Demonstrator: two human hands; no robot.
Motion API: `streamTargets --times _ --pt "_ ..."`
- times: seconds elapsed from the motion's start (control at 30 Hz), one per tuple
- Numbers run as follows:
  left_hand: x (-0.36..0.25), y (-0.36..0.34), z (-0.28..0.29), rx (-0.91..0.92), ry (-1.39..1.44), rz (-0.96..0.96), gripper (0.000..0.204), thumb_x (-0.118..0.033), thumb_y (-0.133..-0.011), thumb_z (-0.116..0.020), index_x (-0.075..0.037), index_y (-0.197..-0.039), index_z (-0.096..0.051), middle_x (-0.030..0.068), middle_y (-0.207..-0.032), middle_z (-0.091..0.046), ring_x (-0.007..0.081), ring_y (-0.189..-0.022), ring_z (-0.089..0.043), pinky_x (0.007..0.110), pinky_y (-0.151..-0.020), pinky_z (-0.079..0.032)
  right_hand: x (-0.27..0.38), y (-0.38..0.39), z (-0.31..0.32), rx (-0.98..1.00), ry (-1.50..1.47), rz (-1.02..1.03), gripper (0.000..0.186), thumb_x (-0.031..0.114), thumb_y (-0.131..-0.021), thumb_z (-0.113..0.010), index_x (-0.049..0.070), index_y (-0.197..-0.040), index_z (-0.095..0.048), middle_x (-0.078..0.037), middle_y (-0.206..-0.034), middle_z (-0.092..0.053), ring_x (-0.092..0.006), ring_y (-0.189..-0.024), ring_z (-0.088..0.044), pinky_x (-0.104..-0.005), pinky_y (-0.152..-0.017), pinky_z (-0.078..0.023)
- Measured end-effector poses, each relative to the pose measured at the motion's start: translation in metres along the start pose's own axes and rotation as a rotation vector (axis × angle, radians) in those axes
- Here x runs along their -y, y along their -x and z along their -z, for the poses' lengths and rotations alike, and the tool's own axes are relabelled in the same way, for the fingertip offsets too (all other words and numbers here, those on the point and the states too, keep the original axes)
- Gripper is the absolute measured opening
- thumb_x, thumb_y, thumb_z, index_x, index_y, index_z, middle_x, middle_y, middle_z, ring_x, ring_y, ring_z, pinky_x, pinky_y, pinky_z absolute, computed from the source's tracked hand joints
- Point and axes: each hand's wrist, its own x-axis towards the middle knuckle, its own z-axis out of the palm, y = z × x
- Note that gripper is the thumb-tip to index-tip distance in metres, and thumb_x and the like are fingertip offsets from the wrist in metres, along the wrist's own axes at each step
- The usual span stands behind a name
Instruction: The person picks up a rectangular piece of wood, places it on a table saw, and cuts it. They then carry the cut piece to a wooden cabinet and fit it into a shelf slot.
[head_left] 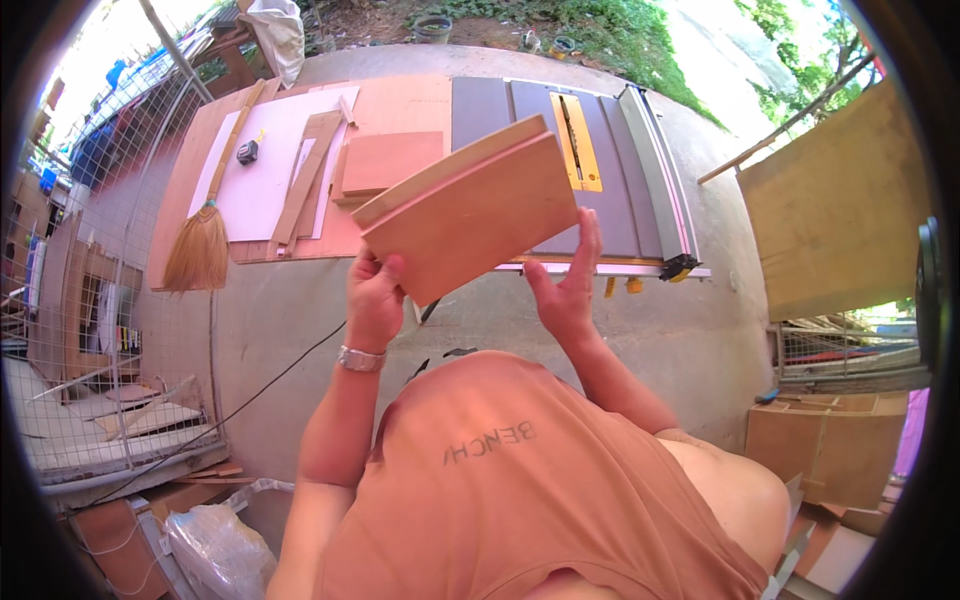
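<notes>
A pair of rectangular plywood panels (490,215), one against the other, is held tilted in front of me. My left hand (375,300), with a metal watch on the wrist, grips their lower left corner between thumb and fingers. By their right end my right hand (568,290) is open, thumb and fingers apart; whether its fingertips touch the edge I cannot tell. Behind the panels lies a table saw (625,225) with a grey top, a yellow insert (571,125) and a rail fence (660,170). A small stack of similar panels (395,160) lies left of it.
On the wooden work surface (400,95) lie a straw broom (200,245), a tape measure (247,152), a white sheet (270,120) and wood strips (308,170). A cable (285,370) crosses the floor. Wire mesh (110,180) stands left, a large plywood sheet (830,200) right.
</notes>
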Motion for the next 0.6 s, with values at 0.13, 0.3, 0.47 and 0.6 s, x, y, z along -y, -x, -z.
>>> streamTargets --times 0.13,0.3,0.47,0.6 --pt "-0.016 0.003 0.012 0.028 0.094 0.045 0.035 -0.021 -0.098 -0.065 -0.007 -0.129 -0.057 0.0057 -0.127 -0.065 0.0215 -0.115 -0.064 0.039 -0.096 -0.054 -0.016 -0.018 0.016 0.113 -0.928 -0.355 0.062 0.009 -0.097 -0.062 -0.002 -0.15 -0.031 -0.015 -0.125 -0.063 -0.0245 -0.12 -0.06 -0.0372 -0.1 -0.047" --pt "-0.017 0.004 0.018 0.058 0.111 0.067 0.036 -0.021 -0.099 -0.063 -0.007 -0.131 -0.056 0.0063 -0.13 -0.064 0.0232 -0.12 -0.062 0.041 -0.1 -0.051 -0.018 -0.018 0.023 0.244 -1.207 -0.419 0.048 0.013 -0.098 -0.063 0.001 -0.141 -0.046 -0.012 -0.114 -0.069 -0.0217 -0.101 -0.069 -0.0345 -0.092 -0.052" --pt "-0.013 0.006 0.027 0.066 0.149 0.082 0.035 -0.02 -0.099 -0.062 -0.006 -0.13 -0.057 0.007 -0.13 -0.064 0.0239 -0.12 -0.062 0.042 -0.1 -0.051 -0.011 -0.007 0.015 0.202 -1.205 -0.409 0.042 0.015 -0.099 -0.063 0.002 -0.136 -0.049 -0.012 -0.113 -0.07 -0.022 -0.099 -0.069 -0.0354 -0.089 -0.053" --pt "-0.012 0.008 0.03 0.056 0.151 0.108 0.034 -0.021 -0.099 -0.063 -0.005 -0.129 -0.057 0.0078 -0.129 -0.064 0.0244 -0.119 -0.062 0.043 -0.101 -0.051 -0.01 -0.005 0.014 0.216 -1.193 -0.421 0.036 0.018 -0.1 -0.062 0.004 -0.131 -0.049 -0.012 -0.112 -0.07 -0.0234 -0.099 -0.069 -0.0378 -0.088 -0.054"
